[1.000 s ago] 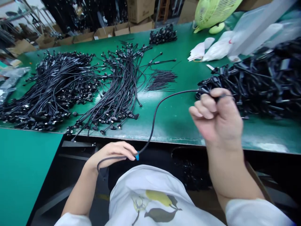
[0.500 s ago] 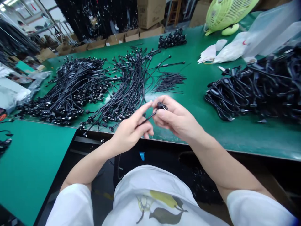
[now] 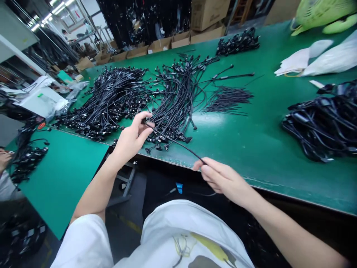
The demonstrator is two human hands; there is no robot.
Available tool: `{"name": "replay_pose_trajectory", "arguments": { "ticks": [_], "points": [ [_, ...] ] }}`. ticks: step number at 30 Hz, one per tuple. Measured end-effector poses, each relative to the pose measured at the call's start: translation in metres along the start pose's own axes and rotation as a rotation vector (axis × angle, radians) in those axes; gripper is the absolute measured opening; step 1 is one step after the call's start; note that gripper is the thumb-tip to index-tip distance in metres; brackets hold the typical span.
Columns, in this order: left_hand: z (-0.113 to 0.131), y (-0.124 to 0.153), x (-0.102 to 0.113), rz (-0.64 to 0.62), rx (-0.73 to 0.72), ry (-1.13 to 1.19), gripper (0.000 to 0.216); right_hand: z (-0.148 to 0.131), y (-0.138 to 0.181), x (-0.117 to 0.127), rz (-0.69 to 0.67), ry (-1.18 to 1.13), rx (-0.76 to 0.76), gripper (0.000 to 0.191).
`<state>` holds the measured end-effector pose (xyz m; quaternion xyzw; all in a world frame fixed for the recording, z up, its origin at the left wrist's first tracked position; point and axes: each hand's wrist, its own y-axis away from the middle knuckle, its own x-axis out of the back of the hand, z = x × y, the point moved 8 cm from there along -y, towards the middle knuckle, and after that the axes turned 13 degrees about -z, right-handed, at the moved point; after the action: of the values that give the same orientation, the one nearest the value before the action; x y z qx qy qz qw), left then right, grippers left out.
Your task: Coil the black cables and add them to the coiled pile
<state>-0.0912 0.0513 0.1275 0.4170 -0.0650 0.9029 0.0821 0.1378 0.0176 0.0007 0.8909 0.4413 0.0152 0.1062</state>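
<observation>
A thin black cable [image 3: 174,141] runs taut-looking between my hands, above the front edge of the green workbench mat [image 3: 251,149]. My left hand [image 3: 132,137] pinches its upper end between the fingers, over the front of a loose bundle of black connector cables [image 3: 178,96]. My right hand [image 3: 224,179] holds the lower end at the fingertips, just past the mat's edge. Any connector in either hand is hidden by the fingers. Another cable bundle [image 3: 107,100] lies farther left, and a heap of black cables [image 3: 320,126] lies to the right.
Thin black wires [image 3: 228,100] and a small cable bunch [image 3: 237,42] lie on the mat. White bags [image 3: 331,57] and a green fan [image 3: 320,13] sit far right. A lower green surface [image 3: 61,178] holds cables [image 3: 26,162], beside a co-worker's hand [image 3: 4,158]. A blue tag [image 3: 179,188] lies below.
My hands have drawn apart, from close together around a connector to opposite ends of the stretched cable. The view has swung left, showing more of the lower green surface.
</observation>
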Motion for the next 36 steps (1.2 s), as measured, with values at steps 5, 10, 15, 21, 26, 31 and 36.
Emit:
{"name": "replay_pose_trajectory", "arguments": {
  "ticks": [5, 10, 15, 21, 26, 31, 36],
  "points": [
    [-0.004, 0.014, 0.000, -0.099, -0.045, -0.332, 0.032, -0.026, 0.027, 0.028, 0.081, 0.626, -0.008, 0.036],
    [0.020, 0.020, -0.082, -0.674, -0.314, -0.004, 0.034, -0.043, 0.032, 0.013, -0.034, 0.775, 0.028, 0.038],
    [0.005, 0.046, -0.144, -1.048, -0.020, 0.700, 0.034, -0.057, 0.038, 0.050, 0.117, 0.695, 0.031, 0.037],
    [-0.041, 0.034, -0.069, -0.168, 0.071, 1.411, 0.036, 0.011, 0.058, 0.110, 0.330, 0.269, -0.149, 0.044],
    [-0.054, 0.049, -0.013, 0.259, 0.030, 1.406, 0.039, 0.052, 0.067, 0.113, 0.354, 0.207, -0.293, 0.049],
    [-0.023, 0.038, -0.027, 0.056, -0.109, 0.828, 0.043, 0.027, 0.062, 0.087, 0.318, 0.776, -0.209, 0.044],
    [0.029, 0.033, -0.115, -0.270, -0.270, 0.077, 0.037, -0.017, 0.035, 0.001, -0.015, 1.226, 0.062, 0.033]
  ]
}}
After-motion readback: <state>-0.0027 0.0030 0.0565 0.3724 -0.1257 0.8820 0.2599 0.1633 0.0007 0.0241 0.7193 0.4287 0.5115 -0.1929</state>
